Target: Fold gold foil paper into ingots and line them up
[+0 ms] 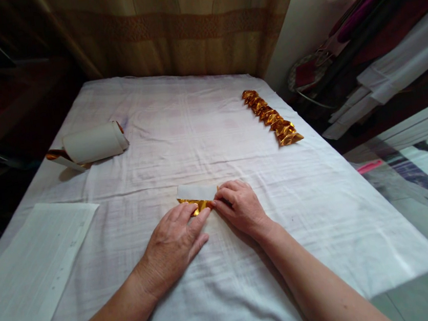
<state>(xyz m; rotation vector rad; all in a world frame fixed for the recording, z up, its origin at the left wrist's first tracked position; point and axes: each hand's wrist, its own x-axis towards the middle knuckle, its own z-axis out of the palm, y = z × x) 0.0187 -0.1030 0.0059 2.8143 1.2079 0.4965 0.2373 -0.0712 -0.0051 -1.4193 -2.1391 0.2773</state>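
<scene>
A small sheet of gold foil paper (197,192) lies on the cloth in front of me, its white backing face up. Its near edge is folded over into a gold strip. My left hand (176,232) rests on the left part of this strip, fingers flat on it and thumb apart. At the right end, my right hand (241,206) pinches the paper between thumb and bent fingers. The fingers of both hands hide part of the fold. Farther off to the right, several folded gold foil pieces (271,117) sit in a slanting row.
A white-backed roll of gold foil (94,144) lies at the left, its loose end curling out. Nearer on that side is a printed paper sheet (42,262). A wrinkled pale cloth (179,128) covers the table. A curtain (168,26) hangs behind; clothes (400,67) hang at right.
</scene>
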